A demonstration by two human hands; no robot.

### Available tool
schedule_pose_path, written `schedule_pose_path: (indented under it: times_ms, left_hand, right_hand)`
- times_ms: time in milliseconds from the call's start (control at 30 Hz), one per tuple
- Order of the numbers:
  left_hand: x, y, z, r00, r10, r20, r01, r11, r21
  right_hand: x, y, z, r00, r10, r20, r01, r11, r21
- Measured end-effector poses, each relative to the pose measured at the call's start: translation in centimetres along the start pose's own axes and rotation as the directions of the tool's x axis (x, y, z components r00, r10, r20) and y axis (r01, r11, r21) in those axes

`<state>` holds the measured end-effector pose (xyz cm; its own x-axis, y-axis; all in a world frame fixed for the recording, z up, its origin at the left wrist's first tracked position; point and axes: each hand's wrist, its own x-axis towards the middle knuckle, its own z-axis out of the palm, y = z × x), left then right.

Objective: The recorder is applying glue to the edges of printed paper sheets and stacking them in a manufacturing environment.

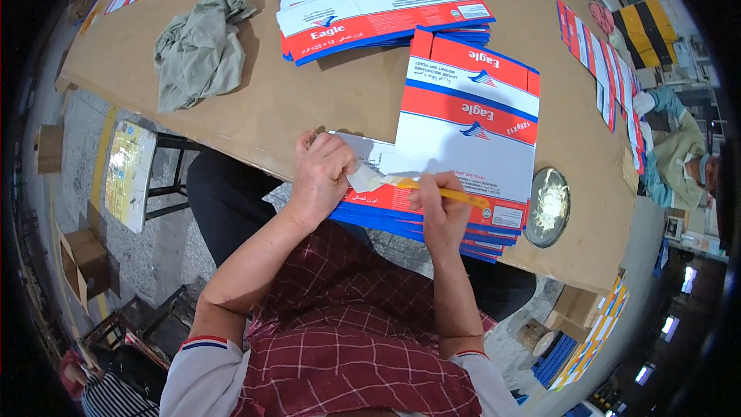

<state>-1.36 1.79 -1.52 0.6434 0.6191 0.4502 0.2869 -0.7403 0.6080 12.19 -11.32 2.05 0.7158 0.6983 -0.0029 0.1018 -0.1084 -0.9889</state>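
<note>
In my right hand (441,205) is a paintbrush (465,198) with a yellow handle, its pale bristles pointing left. The bristle end meets a white flap (364,178) of a flat printed carton. My left hand (323,172) is closed, fingers pinching the carton's edge beside that flap. Beneath both hands lies a stack of red, white and blue flat cartons (386,217) along the table's near edge. One flat carton (468,156) stretches away from me on top of it. Right of the stack rests a round shallow dish (549,207) with a shiny surface.
Another pile of flat cartons (386,9) covers the far middle of the brown table (340,93). A crumpled grey-green cloth (202,50) lies at the left. More cartons (598,69) line the right edge, near another person (683,150). A stool (130,174) stands left.
</note>
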Motion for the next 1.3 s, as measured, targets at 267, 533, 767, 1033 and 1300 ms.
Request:
schedule_pose_path:
  times_ms: [267,533,767,1033,1300]
  left_hand:
    - [0.1,0.1,0.1,0.999,-0.032,0.004,0.032,0.999,-0.009]
    - [0.0,0.1,0.0,0.999,-0.05,0.01,0.05,0.998,-0.034]
    - [0.0,0.0,-0.3,0.999,-0.043,0.007,0.043,0.997,-0.056]
    - [1.1,1.5,-0.3,0.98,0.019,-0.198,-0.01,0.999,0.049]
    - [2.1,2.6,-0.6,0.843,0.204,0.498,-0.293,0.95,0.107]
  right_hand:
    - [1.1,-0.2,-0.4,0.99,0.14,0.024,-0.141,0.958,0.25]
    - [1.1,0.9,0.3,0.996,0.058,0.061,-0.059,0.998,0.014]
    - [1.7,0.5,-0.6,0.96,0.224,0.167,-0.236,0.97,0.055]
    - [1.9,1.9,-1.7,0.952,0.305,-0.019,-0.208,0.693,0.69]
    - [2.7,1.9,-1.8,0.938,0.347,-0.015,-0.208,0.597,0.775]
